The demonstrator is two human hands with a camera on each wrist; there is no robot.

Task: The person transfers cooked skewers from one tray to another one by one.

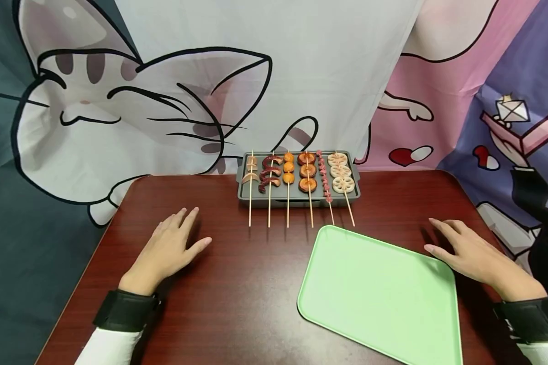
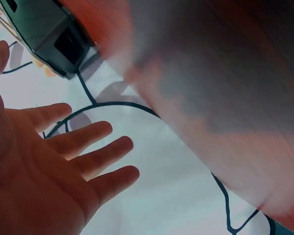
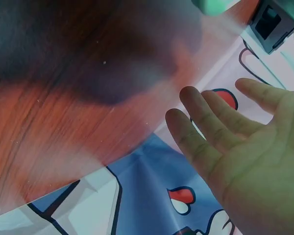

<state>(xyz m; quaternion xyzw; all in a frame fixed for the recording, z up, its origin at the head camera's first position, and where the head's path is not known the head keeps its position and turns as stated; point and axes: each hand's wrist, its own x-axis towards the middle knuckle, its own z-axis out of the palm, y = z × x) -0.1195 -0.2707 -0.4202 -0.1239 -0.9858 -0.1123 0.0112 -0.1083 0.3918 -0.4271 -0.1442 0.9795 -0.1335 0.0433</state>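
My left hand [image 1: 171, 246] lies flat on the dark red table [image 1: 246, 284], fingers straight and spread, holding nothing; the left wrist view shows its open palm [image 2: 44, 171]. My right hand [image 1: 468, 251] rests flat on the table just right of a light green tray [image 1: 383, 294], also holding nothing, palm [image 3: 250, 152] open in the right wrist view. At the table's far edge stands a grey grill pan [image 1: 298, 193] with several food skewers [image 1: 308, 175] laid across it, their sticks pointing toward me. Both hands are well short of the pan.
A cartoon cat cloth [image 1: 132, 106] hangs behind the table as a backdrop. The green tray sits tilted at the front right, just below the skewer sticks. The table's left edge [image 1: 89, 263] runs close to my left wrist.
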